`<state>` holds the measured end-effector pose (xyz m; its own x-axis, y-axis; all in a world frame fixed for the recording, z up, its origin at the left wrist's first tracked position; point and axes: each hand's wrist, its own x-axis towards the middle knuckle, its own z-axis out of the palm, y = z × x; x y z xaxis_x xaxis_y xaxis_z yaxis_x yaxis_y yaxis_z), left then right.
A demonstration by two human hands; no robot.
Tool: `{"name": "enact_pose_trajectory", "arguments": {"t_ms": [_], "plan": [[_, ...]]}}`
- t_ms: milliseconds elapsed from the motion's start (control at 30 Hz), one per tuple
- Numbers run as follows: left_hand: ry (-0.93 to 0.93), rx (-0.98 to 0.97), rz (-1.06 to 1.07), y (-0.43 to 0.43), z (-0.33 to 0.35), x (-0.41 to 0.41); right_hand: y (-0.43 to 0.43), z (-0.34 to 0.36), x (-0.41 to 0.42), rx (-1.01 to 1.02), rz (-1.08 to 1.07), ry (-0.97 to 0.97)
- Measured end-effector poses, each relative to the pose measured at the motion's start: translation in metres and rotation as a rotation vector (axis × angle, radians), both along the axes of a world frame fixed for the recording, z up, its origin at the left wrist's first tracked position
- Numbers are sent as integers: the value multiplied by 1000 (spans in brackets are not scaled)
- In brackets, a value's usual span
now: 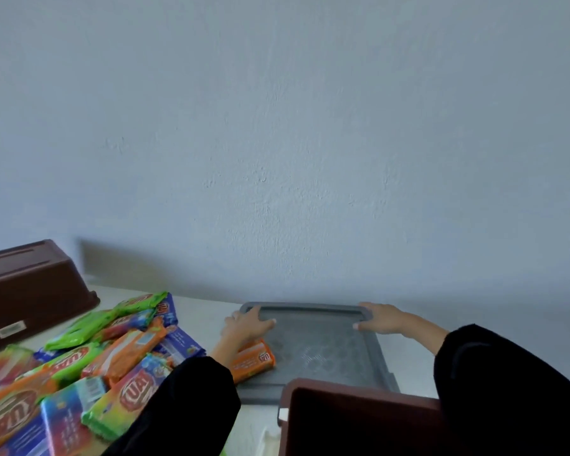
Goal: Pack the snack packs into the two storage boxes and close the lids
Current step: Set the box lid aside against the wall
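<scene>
Both of your hands are on the grey lid [313, 353], which lies flat on the tabletop [204, 311] close to its far edge, under the wall [277, 126]. Your left hand [247, 325] curls its fingers [264, 323] over the lid's far-left corner, and your right hand [380, 319] does the same at the far-right corner, fingers narrow and hooked over the raised rim. Taking it by two corners looks meant to keep the wide, thin panel level when it is lifted or slid.

An orange snack pack [254, 358] lies on the lid's left edge, partly under your left wrist. It would probably slide off if the lid tilts, so clear it first or lift evenly.

The rest of the snack packs [89, 366] sit in a loose heap on the left half of the tabletop, none of them visibly boxed yet. One brown storage box [30, 287] stands at the far-left corner, seemingly bottom up. A second brown box [359, 419] is at the near edge, just in front of the lid and between your black sleeves [507, 383]; what it holds is hidden.

Judging from the heap, packing has barely begun, so the lid is likelier being moved aside than fitted.
</scene>
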<state>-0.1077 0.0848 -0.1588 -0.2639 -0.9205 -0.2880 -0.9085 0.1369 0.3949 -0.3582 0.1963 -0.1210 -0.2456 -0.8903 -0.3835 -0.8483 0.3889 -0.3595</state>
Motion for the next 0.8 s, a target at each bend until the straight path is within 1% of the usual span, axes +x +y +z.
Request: {"name": "enact_pose_trajectory", "arguments": {"t_ms": [100,167,267,333,400,633,700,800], "plan": [[-18,3,54,-3,-13,-9,-8,-21,4,75,-48,-45],[10,-19,85,-1,-12,-14,-12,-33,10,101,-94,-56],[136,-64,118,4,-12,-17,-15,-40,21,14,-207,-72],[197,-122,128,11,-7,-14,-13,-34,25,-70,-322,-146],[243,-208,129,18,-1,-12,-9,-22,27,-159,-362,-133],[403,-622,75,33,21,-7,6,11,34,-629,-245,28],[444,-690,58,37,29,-10,14,21,31,-764,-204,115],[527,-750,9,43,43,-26,24,35,17,-926,-209,178]]}}
